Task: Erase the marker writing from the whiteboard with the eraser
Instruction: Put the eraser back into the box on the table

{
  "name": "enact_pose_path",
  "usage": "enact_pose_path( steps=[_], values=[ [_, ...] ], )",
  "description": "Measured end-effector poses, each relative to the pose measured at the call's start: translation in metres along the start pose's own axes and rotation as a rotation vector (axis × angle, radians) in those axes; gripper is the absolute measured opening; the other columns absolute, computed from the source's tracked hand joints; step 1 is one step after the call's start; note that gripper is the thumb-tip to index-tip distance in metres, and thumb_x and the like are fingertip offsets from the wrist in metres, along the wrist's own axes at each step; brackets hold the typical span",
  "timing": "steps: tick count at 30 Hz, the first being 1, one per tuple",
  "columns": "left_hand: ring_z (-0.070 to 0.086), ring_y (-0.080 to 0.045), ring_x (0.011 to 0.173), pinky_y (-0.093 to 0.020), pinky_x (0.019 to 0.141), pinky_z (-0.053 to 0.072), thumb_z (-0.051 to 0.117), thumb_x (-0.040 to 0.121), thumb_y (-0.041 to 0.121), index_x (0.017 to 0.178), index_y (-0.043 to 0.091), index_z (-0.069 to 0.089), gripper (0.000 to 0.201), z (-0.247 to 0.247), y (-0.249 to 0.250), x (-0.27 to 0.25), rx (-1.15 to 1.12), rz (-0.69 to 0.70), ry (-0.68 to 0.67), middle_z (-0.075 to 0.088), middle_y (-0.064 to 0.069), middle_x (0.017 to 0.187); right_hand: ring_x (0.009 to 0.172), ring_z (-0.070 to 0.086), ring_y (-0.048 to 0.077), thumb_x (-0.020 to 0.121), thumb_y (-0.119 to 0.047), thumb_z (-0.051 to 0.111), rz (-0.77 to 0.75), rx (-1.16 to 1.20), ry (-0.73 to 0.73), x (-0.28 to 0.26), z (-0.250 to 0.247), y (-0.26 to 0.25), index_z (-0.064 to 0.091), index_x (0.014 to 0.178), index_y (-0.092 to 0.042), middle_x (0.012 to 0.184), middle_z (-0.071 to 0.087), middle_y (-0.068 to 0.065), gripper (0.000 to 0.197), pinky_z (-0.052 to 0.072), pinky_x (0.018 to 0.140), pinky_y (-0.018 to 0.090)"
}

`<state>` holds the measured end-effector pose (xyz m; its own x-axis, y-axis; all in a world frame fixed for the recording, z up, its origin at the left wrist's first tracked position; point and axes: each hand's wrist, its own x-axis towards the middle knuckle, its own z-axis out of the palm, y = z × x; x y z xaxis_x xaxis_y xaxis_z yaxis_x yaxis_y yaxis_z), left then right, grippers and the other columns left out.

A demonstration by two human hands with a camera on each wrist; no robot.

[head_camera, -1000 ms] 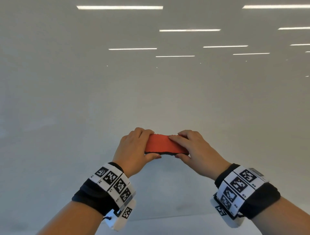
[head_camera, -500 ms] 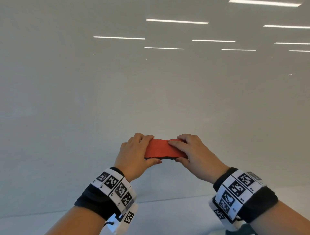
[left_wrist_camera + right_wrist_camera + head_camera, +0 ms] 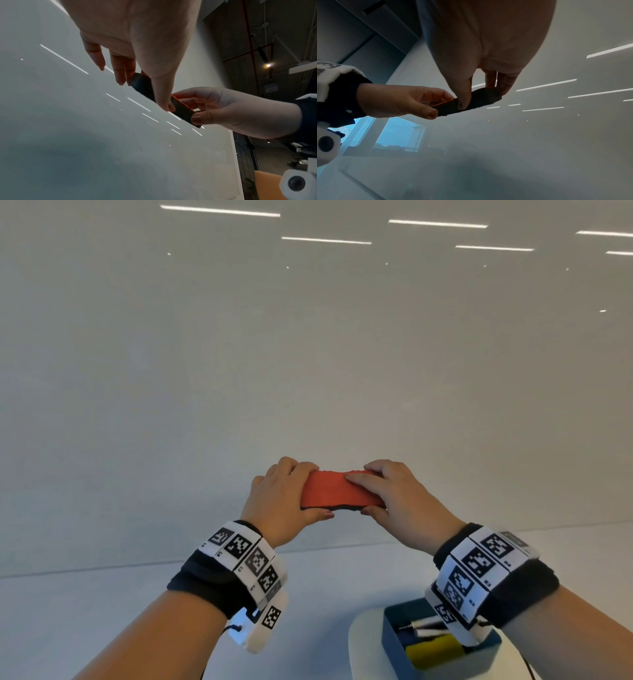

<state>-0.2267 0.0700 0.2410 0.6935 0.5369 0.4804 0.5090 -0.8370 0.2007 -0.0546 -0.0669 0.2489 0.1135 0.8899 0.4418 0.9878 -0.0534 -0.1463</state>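
Left grip: the left hand (image 3: 281, 501) pinches the left end of the eraser (image 3: 337, 491), fingers curled over its top edge and thumb under the dark felt.
Right grip: the right hand (image 3: 400, 498) pinches the right end the same way, fingers laid on the orange back and thumb beneath (the wrist views show both thumbs on the dark felt side).
Eraser: held level between the two hands, long side left to right, low on the whiteboard (image 3: 308, 354); I cannot tell whether the felt touches the board or rides just off it.
Change: compared with a second ago the hands and eraser sit much the same in the head view, but the reflected ceiling lights have slid upward and the board's lower edge has come into sight, with a bench below it; both grips hold as before.
Meaning: my guess is the pass has travelled down to the bottom of the board; no marker writing shows on the surface in view, so the wiping looks nearly or wholly finished here.
Outward: near right, below the right wrist, a blue box (image 3: 493, 648) holds a yellow block (image 3: 435, 648) and what look like markers, standing on a white round surface (image 3: 364, 642).
Risk: writing outside these views cannot be ruled out.
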Motion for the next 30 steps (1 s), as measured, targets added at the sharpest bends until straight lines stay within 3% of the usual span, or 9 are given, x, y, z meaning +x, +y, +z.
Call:
enact_pose_path(
  steps=[18, 30],
  values=[
    [0.046, -0.016, 0.111, -0.037, 0.097, 0.037, 0.066, 0.071, 0.06, 0.131, 0.031, 0.037, 0.072, 0.144, 0.051, -0.012, -0.083, 0.063, -0.404, 0.042, 0.004, 0.124, 0.124, 0.032, 0.018, 0.089, -0.016, 0.058, 0.339, 0.084, -0.262, -0.092, 0.073, 0.074, 0.038, 0.141, -0.033, 0.136, 0.038, -0.004, 0.059, 0.032, 0.105, 0.033],
    [0.047, -0.016, 0.108, -0.034, 0.093, 0.037, 0.067, 0.072, 0.055, 0.129, 0.032, 0.039, 0.068, 0.243, 0.099, -0.018, -0.109, -0.006, -0.58, 0.042, 0.004, 0.122, 0.124, 0.034, 0.022, 0.091, -0.011, 0.049, 0.363, 0.129, -0.449, -0.144, 0.121, 0.158, 0.036, 0.143, -0.032, 0.137, 0.037, -0.001, 0.057, 0.031, 0.105, 0.031]
  ],
)
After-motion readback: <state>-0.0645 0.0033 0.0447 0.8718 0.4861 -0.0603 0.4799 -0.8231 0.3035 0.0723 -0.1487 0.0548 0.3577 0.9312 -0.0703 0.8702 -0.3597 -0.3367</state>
